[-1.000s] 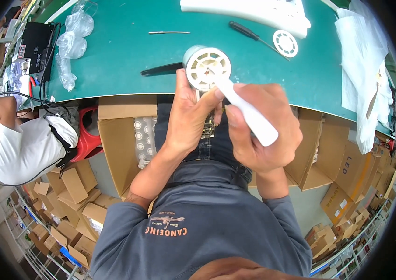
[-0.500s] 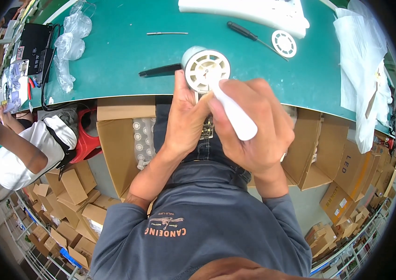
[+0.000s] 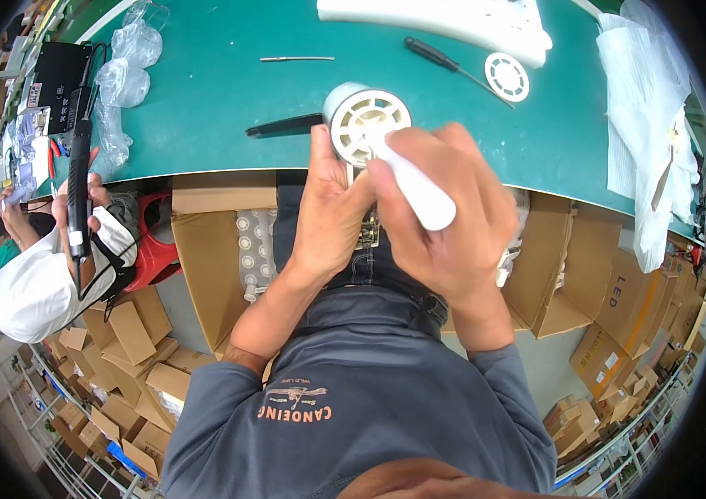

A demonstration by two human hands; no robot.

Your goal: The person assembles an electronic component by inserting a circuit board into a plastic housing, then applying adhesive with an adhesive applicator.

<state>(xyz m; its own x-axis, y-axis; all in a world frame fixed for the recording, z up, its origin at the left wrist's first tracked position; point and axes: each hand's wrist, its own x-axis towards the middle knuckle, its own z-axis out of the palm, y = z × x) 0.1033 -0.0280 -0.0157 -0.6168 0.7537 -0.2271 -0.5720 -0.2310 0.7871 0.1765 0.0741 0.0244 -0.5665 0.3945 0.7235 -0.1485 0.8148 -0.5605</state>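
Note:
My left hand [image 3: 326,212] is wrapped round a white cylinder [image 3: 338,101] at the table's near edge. Its slotted round end face [image 3: 379,106] is turned up toward me. In my right hand [image 3: 461,212] is a smooth white tool handle [image 3: 421,193], gripped at a slant. The far end of the handle meets the end face; my fingers and blur hide its tip. A long black piece [image 3: 284,125] sticks out to the left beside the cylinder; whether they are joined I cannot tell.
A loose slotted white disc [image 3: 507,77] and black-handled screwdriver [image 3: 432,54] lie at the upper right, a thin metal rod [image 3: 297,59] at the top middle. Plastic wrap [image 3: 124,83] is at left, white foam sheets [image 3: 644,125] at right. Cardboard boxes [image 3: 224,274] flank my lap. A co-worker sits at left.
My right hand and the white handle have shifted slightly left and up against the end face. The co-worker at left has moved, now holding a long black device upright near the table.

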